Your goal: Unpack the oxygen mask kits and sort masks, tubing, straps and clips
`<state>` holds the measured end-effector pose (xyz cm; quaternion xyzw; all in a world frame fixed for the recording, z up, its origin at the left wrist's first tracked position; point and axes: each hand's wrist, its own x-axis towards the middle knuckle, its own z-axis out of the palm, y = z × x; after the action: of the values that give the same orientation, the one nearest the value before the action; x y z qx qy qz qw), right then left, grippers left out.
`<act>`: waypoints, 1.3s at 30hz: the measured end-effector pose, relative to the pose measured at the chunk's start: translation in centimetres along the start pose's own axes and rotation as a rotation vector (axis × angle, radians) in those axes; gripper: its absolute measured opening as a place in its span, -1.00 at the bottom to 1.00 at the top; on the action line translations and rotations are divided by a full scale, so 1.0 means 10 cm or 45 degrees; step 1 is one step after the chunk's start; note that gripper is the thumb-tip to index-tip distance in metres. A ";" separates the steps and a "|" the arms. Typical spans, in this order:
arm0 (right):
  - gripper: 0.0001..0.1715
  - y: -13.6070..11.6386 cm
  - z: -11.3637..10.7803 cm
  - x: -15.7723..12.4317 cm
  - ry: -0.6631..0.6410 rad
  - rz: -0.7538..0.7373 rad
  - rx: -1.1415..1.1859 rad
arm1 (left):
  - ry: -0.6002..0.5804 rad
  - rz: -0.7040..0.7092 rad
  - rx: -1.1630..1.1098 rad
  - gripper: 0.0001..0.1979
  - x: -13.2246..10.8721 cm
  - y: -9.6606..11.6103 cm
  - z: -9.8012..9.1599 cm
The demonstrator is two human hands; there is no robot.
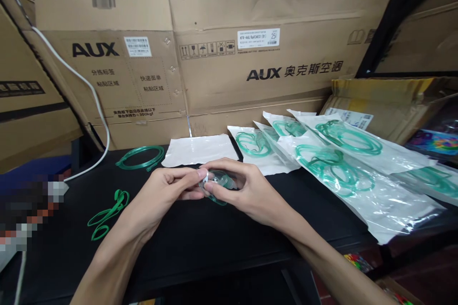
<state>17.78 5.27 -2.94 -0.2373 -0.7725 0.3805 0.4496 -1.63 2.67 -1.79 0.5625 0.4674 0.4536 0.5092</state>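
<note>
Over black table (200,243), hands (171,189) (248,191) pinch clear plastic part (224,182) lying left-to-right.

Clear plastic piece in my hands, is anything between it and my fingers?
Nothing visible does. The left hand and right hand both pinch the clear plastic piece directly, above the black table.

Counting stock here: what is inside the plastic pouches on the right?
Coiled green tubing shows through each clear pouch. The pouches overlap, so parts of the lower ones' contents are hidden.
</note>
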 end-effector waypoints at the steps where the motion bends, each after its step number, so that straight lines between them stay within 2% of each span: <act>1: -0.72 0.00 0.00 0.00 -0.001 -0.005 0.002 | 0.011 -0.001 -0.004 -0.77 0.00 0.00 0.00; 6: -0.72 0.01 0.00 0.00 -0.002 -0.029 0.022 | 0.055 0.030 0.014 -0.79 0.00 -0.02 0.01; 12: -0.63 0.00 0.00 -0.01 -0.024 -0.019 0.029 | 0.084 0.154 0.086 -0.82 0.01 -0.01 0.01; 18: -0.66 0.04 0.01 -0.01 0.029 -0.051 -0.039 | 0.117 0.345 0.356 -0.70 0.01 0.02 0.05; 22: -0.67 0.06 0.03 -0.01 0.070 -0.063 -0.105 | 0.192 0.379 0.515 -0.67 -0.01 0.03 0.08; 31: -0.68 0.07 0.02 -0.01 0.174 -0.263 -0.156 | 0.185 0.417 0.521 -0.69 -0.02 0.03 0.07; 36: -0.54 -0.04 -0.03 -0.01 0.129 -0.075 0.064 | 0.194 0.562 0.448 -0.71 -0.06 0.06 0.10; 39: -0.60 -0.12 -0.04 -0.01 0.119 -0.048 0.099 | 0.174 0.606 0.361 -0.74 -0.07 0.07 0.09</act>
<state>18.17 4.64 -1.92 -0.2224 -0.7396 0.3902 0.5012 -0.80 1.78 -1.19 0.6902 0.4142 0.5273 0.2721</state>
